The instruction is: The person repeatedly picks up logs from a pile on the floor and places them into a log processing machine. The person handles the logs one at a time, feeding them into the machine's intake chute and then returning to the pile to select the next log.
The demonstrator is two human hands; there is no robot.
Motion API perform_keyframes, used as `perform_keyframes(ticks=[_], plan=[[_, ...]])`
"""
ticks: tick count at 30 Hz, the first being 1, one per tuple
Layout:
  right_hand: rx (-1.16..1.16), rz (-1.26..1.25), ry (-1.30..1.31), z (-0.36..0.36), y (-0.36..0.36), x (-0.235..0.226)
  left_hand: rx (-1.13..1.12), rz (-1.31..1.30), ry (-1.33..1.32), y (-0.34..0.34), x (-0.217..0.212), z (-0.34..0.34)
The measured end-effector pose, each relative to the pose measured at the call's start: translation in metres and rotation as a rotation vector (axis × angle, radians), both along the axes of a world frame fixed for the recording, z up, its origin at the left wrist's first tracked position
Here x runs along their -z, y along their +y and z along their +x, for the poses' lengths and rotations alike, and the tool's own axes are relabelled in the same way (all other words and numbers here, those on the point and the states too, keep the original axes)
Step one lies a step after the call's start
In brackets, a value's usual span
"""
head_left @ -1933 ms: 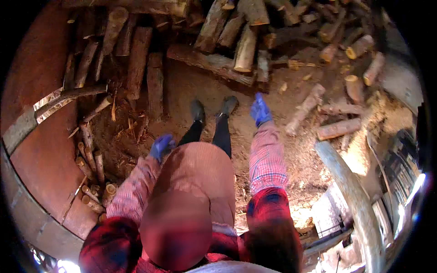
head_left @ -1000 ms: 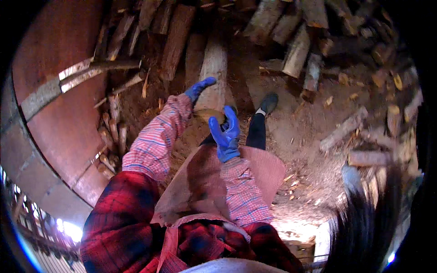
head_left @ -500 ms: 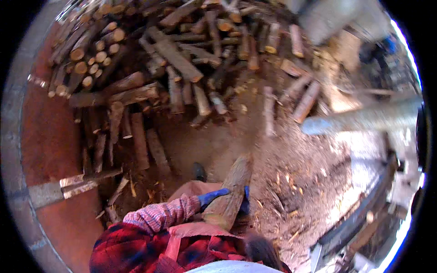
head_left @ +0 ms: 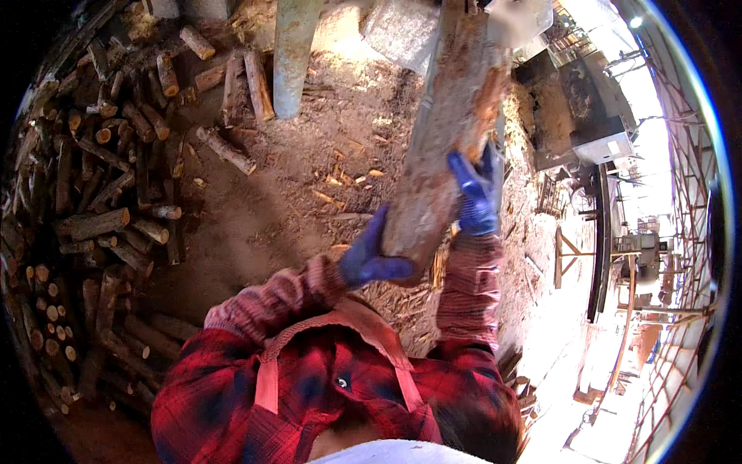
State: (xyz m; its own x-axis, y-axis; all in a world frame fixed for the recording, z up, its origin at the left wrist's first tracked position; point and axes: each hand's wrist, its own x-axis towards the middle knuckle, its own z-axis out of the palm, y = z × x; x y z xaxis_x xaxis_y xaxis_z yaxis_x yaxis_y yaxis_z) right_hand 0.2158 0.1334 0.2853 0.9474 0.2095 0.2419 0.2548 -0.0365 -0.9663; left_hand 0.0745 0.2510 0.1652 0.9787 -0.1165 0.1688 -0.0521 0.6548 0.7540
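A thick, bark-covered log [head_left: 430, 185] lies lengthwise ahead of me, its near end close to my chest. My left hand [head_left: 369, 257], in a blue glove, grips that near end, fingers along the left side and thumb across the end. Farther up, my right hand [head_left: 474, 193], also gloved in blue, closes around the log's right side. Both hands press the wood from opposite sides. Where the log's far end stops is hard to make out against the grey and brown surfaces beyond it.
A big heap of cut logs [head_left: 100, 224] covers the left. A rusty, pale round post [head_left: 294, 62] rises at the upper left of centre. One loose log [head_left: 226, 150] and wood chips lie on the dirt floor [head_left: 232, 224]. A dark, boxy machine [head_left: 576, 108] stands far right.
My view has turned to the right, so the log heap now lies at the left. The log has come up from beside my legs and points away from me, still in both hands.
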Motion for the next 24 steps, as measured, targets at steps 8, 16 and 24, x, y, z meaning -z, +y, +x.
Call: perform_keyframes(ticks=[8,16,24], plan=[[0.0,-0.546,-0.176,0.228,-0.099,0.024,-0.003,0.366,0.102,-0.076,-0.015,0.194],[0.218,-1.371,-0.736,0.259,-0.055,0.109,-0.316,0.708,0.581,0.078,0.139,-0.061],[-0.624,-0.677,0.35,-0.054,0.107,0.243,-0.846,0.499,1.57,0.072,0.306,-0.377]])
